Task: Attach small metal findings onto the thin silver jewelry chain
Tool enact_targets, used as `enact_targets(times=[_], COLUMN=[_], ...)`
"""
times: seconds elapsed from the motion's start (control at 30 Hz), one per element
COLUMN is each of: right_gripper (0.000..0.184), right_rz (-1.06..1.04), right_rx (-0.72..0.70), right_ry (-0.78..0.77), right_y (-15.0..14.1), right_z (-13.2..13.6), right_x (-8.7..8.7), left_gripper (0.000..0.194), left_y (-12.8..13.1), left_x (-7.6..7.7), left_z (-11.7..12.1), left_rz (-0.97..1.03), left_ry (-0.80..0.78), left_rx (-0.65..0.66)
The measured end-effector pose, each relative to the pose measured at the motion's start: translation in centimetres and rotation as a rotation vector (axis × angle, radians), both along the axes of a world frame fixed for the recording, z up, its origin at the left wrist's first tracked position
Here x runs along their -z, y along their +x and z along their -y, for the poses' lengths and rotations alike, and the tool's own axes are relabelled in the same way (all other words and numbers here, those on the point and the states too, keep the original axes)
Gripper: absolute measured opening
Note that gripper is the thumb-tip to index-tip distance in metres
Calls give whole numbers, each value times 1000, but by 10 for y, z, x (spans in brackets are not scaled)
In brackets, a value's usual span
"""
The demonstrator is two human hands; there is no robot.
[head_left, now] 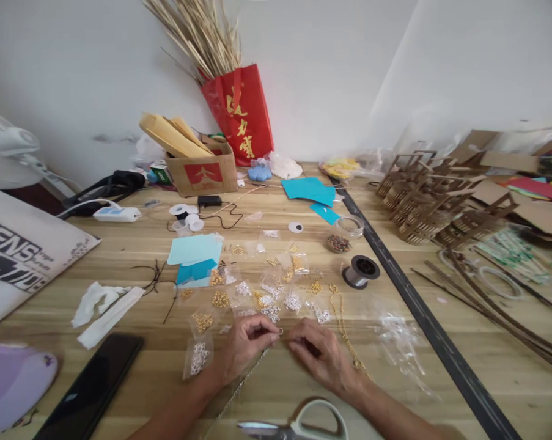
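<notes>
My left hand [246, 345] and my right hand [319, 354] meet at the near middle of the wooden table [496, 366]. Both are closed in a pinch, fingertips almost touching. Between them sits a tiny metal ring [280, 331], gripped by the left fingers, and a thin silver chain [243, 385] trails from there toward me. Just beyond my hands lie several small clear bags of gold and silver findings [266, 299]. A gold chain [342, 321] runs along the table beside my right hand.
Scissors [294, 428] lie at the near edge, a black phone [90, 391] at the near left. A wire spool [360, 271], bead jar [338, 243], blue paper [195, 256], cardboard box [202, 171], red bag [239, 116] and wooden lattice pieces [436, 201] stand further back.
</notes>
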State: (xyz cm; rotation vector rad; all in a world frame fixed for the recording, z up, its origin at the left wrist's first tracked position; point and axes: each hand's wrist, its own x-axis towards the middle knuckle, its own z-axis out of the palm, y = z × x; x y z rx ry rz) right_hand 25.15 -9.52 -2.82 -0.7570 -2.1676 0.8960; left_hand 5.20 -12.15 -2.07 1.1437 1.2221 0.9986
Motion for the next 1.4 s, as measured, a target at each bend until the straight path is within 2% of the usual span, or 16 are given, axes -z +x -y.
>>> enact_targets(times=[0.2,0.67,1.0,1.4], right_gripper=[15,16,17,15], right_rz=[2,74,31,39], right_rx=[-21,-45,-68,-57], right_ry=[0,-19,-44,-6], right_y=[0,3,2,2], right_z=[0,2,1,1], right_x=[0,-1,-1,-2], left_gripper=[16,21,13,11], left_y=[-1,-6,-3,0], left_x=[-7,0,-5,-10], left_z=[0,0,1,3], left_rz=[-88,-93,-120,-111], left_ry=[6,23,77,129], left_rx=[25,68,53,68])
